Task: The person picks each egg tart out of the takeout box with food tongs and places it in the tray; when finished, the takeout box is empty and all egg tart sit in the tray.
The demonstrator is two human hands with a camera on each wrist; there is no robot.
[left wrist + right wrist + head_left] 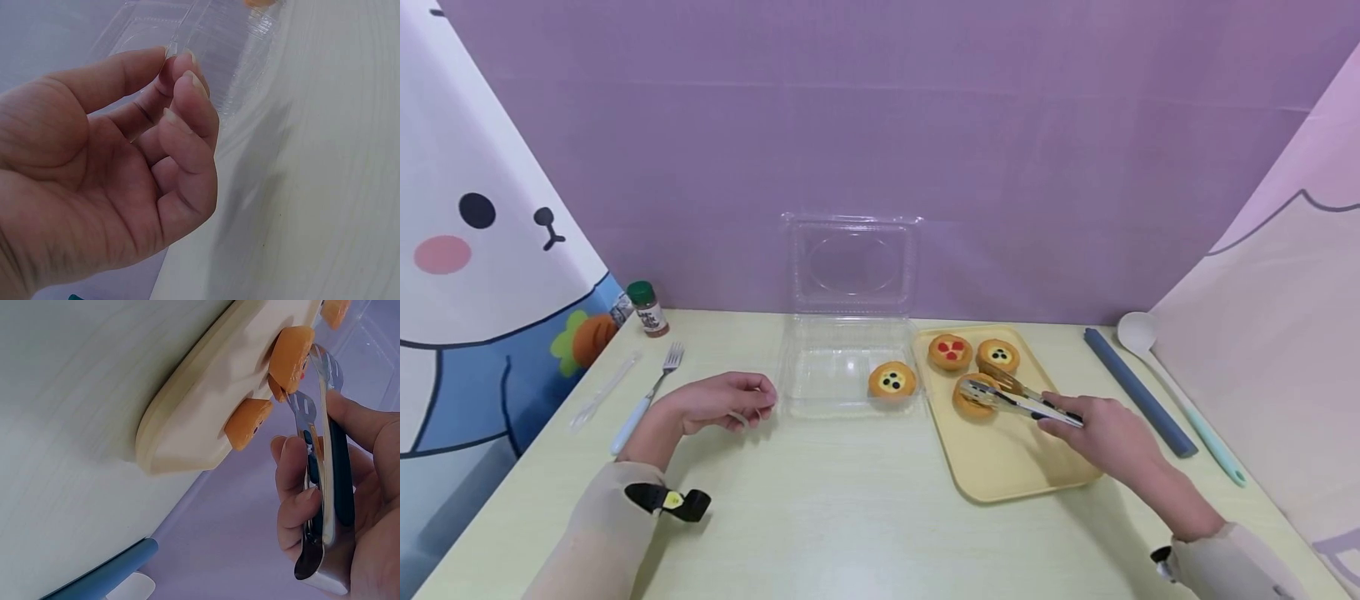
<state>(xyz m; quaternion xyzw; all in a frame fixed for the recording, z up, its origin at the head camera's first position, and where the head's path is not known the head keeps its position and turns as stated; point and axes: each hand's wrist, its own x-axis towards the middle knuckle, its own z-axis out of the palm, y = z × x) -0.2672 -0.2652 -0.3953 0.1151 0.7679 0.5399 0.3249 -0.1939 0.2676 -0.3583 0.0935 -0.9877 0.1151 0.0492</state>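
Right hand (1108, 433) curled round tongs (1018, 402); tips straddling tart (973, 398) on tray (1015, 467). Left hand (722, 402) loosely curled, holding nothing. Tart likely light, crumbly: grip sides gently.

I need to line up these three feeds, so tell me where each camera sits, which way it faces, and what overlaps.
Head: worn on the head, facing forward and down at the table; shows both forearms, left hand and right hand gripping tongs.
Left wrist: under the left hand, facing past its curled fingers toward the clear container.
Right wrist: beside the right hand, facing along the tongs toward the yellow tray.
Shared: head and right wrist views both show tongs, tray and tarts.
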